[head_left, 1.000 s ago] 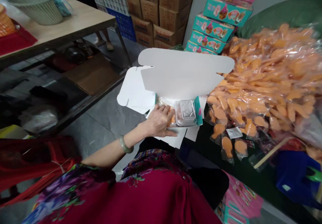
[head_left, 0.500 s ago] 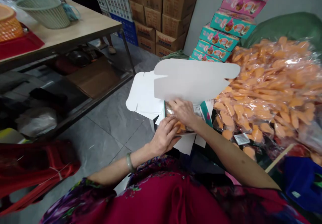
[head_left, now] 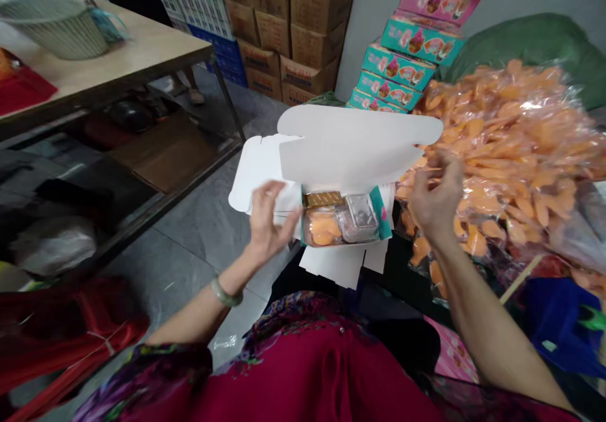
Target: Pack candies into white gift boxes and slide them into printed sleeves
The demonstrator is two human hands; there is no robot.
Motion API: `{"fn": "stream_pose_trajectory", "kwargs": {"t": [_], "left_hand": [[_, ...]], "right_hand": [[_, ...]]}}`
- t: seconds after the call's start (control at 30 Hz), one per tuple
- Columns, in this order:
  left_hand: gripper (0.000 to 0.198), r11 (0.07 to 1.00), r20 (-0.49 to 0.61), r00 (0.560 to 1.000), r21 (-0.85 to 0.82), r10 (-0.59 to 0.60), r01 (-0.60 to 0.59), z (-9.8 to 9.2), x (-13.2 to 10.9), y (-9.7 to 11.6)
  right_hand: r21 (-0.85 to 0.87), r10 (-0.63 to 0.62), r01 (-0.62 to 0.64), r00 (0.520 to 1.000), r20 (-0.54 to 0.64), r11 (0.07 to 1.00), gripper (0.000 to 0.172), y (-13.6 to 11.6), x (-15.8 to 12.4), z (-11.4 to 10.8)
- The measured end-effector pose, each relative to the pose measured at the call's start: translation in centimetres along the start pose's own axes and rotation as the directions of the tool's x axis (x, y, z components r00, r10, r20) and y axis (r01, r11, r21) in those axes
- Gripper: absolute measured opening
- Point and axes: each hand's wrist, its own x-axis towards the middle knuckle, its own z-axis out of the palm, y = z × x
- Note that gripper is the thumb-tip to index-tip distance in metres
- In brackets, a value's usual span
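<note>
An open carton (head_left: 362, 147) with a raised white lid and teal ends stands in front of me. Inside it lie a wrapped orange piece (head_left: 324, 227), a gold-brown packet (head_left: 324, 199) and a clear plastic container (head_left: 362, 215). Beside the carton's left end, my left hand (head_left: 269, 223) is open, thumb and fingers apart, with nothing in it. My right hand (head_left: 438, 198) hovers to the right of the lid, at the edge of a heap of bagged orange pieces (head_left: 502, 175). Its fingers are curved and apart, slightly blurred, and no held thing shows.
White flattened cartons (head_left: 255, 169) lie under and left of the open one. Teal and pink boxes (head_left: 398, 62) are stacked behind. A table (head_left: 156, 40) with a basket (head_left: 61, 27) stands at left, a red plastic stool (head_left: 71, 333) below it. Brown cartons (head_left: 310, 43) line the wall.
Both hands have come out of the carton, the left one moving left and the right one moving right to the orange heap. The carton's contents are now uncovered.
</note>
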Motion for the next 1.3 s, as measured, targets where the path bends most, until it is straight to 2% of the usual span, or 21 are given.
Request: {"fn": "stream_pose_trajectory", "kwargs": {"t": [0.03,0.1,0.2,0.27,0.33,0.4,0.47,0.53,0.6,0.67,0.73,0.8,0.83,0.9,0.93,1.0,1.07,1.13,1.2,1.23,1.3], "left_hand": [[0.054,0.993,-0.034,0.993,0.02,-0.116,0.116,0.2,1.4,-1.0],[0.048,0.966,0.005,0.966,0.023,-0.259,0.259,0.7,4.2,-2.8],[0.027,0.938,0.13,0.93,-0.003,-0.344,0.347,1.5,7.2,-3.7],[0.035,0.931,0.149,0.922,-0.018,-0.358,0.365,1.8,7.9,-2.8],[0.034,0.934,0.114,0.929,-0.019,-0.353,0.357,2.2,7.6,-1.3],[0.017,0.94,0.085,0.938,-0.017,-0.337,0.34,2.7,6.7,0.3],[0.005,0.948,0.087,0.945,-0.02,-0.315,0.318,3.3,5.2,1.7],[0.017,0.96,0.115,0.954,-0.013,-0.276,0.279,3.7,3.2,2.3],[0.031,0.977,0.157,0.964,0.035,-0.212,0.209,3.4,0.7,2.0],[0.064,0.993,0.271,0.955,0.06,-0.119,0.106,2.6,-1.9,1.2],[0.096,1.0,0.441,0.897,0.02,-0.022,0.015,1.5,-4.3,0.3],[0.102,0.998,0.544,0.837,-0.042,0.06,-0.044,0.6,-6.0,-0.4],[0.099,0.996,0.549,0.831,-0.054,0.085,-0.067,0.3,-6.5,-0.5],[0.087,0.994,0.486,0.868,-0.048,0.107,-0.096,0.0,-6.6,-0.3],[0.079,0.994,0.437,0.893,-0.045,0.107,-0.097,0.0,-6.1,0.0],[0.063,0.997,0.321,0.944,-0.06,0.073,-0.056,0.2,-4.4,1.0],[0.049,0.989,0.181,0.982,-0.126,-0.05,0.073,0.9,-1.9,2.0],[0.051,0.924,0.069,0.96,-0.261,-0.271,0.28,2.3,0.7,2.7],[0.058,0.806,0.059,0.892,-0.405,-0.447,0.431,4.0,2.7,3.2],[0.06,0.766,0.08,0.876,-0.452,-0.476,0.457,4.9,3.4,3.4],[0.059,0.757,0.111,0.887,-0.481,-0.448,0.442,6.2,4.1,3.7]], "right_hand": [[0.025,0.021,-0.02,0.999,-0.04,0.999,0.053,1.4,1.1,-0.8],[0.133,0.016,-0.027,0.996,0.088,0.991,0.055,3.6,3.2,-1.5],[0.193,-0.055,-0.006,0.949,0.309,0.981,0.029,4.6,5.0,-1.3],[0.131,-0.097,0.061,0.952,0.289,0.99,0.018,4.0,4.8,-1.0],[0.07,-0.127,0.115,0.97,0.208,0.991,0.019,3.0,3.6,-0.7],[0.053,-0.104,0.097,0.983,0.148,0.994,0.029,1.9,1.6,-0.4],[0.061,-0.018,0.008,0.987,0.162,0.998,0.036,1.2,-0.9,-0.2],[0.098,0.066,-0.09,0.972,0.227,0.991,0.036,1.0,-3.7,-0.2],[0.236,0.092,-0.185,0.931,0.354,0.954,0.039,1.5,-6.4,-0.3],[0.398,0.059,-0.287,0.866,0.496,0.872,0.047,2.3,-8.6,-0.6],[0.475,0.015,-0.367,0.803,0.596,0.8,0.056,3.0,-10.2,-0.8],[0.485,0.012,-0.446,0.745,0.667,0.752,0.059,3.4,-11.1,-0.9],[0.486,0.016,-0.497,0.711,0.703,0.719,0.061,3.5,-11.4,-1.1],[0.492,0.009,-0.568,0.66,0.751,0.66,0.067,3.4,-11.3,-1.8],[0.505,-0.012,-0.558,0.664,0.748,0.658,0.073,3.2,-10.9,-2.4],[0.53,-0.078,-0.439,0.713,0.697,0.726,0.084,2.9,-9.5,-3.9],[0.488,-0.123,-0.289,0.749,0.651,0.823,0.084,2.5,-7.5,-5.3],[0.396,-0.097,-0.2,0.782,0.616,0.896,0.068,2.2,-5.5,-6.2],[0.336,-0.054,-0.184,0.806,0.59,0.924,0.052,2.3,-4.2,-6.2],[0.344,-0.039,-0.204,0.81,0.585,0.917,0.047,2.5,-4.0,-6.0],[0.418,-0.015,-0.304,0.793,0.608,0.856,0.047,3.3,-4.3,-5.3]]}}
